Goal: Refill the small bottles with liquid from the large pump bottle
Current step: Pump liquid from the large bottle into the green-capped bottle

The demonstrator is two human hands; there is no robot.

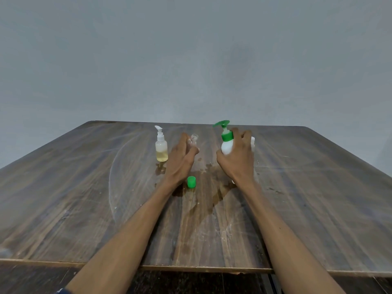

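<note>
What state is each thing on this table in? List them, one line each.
Large white pump bottle: upright, green pump on, gripped by right hand.
Small clear bottle: held by left hand, mostly hidden; fill level cannot be told.
Small pump bottle: upright, pump on, roughly half full of yellow liquid, untouched.
Green cap: off, standing loose on the table.
Wooden table: wet with spilled patches near the hands.

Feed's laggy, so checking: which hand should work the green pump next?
Probably the right hand: it already wraps the white pump bottle, fingers beside the green pump head. The left hand is occupied holding the small clear bottle.
</note>
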